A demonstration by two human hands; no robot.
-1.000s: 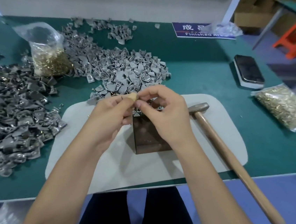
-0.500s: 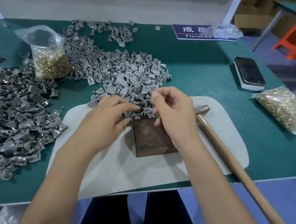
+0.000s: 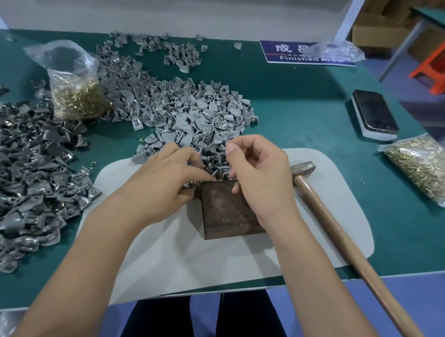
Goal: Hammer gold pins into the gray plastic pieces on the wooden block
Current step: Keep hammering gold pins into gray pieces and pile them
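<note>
Head view of a green work surface (image 3: 306,110) bearing a pale gray mat (image 3: 149,264), at the centre of which stands a dark wooden block (image 3: 227,211). Both hands meet at the block's far edge, where the near end of a pile of light gray plastic pieces (image 3: 194,116) spills onto the mat. The left hand (image 3: 162,185) lies palm down, its fingers curled into the pieces beside the block's far left corner; whether its grip encloses a piece cannot be told. The right hand (image 3: 260,175) has its fingers bent, thumb and forefinger drawn together over the pieces at the block's far edge; what its grip holds, if anything, is hidden. A hammer (image 3: 331,220) with a wooden handle lies on the mat just right of the block, head pointing away from the person, untouched. A bag of gold pins (image 3: 76,98) stands at far left between the light pile and a darker gray heap (image 3: 16,176); a second bag of pins (image 3: 433,171) lies at right, near a phone (image 3: 375,114). A blue sign (image 3: 294,51) lies at the back.
</note>
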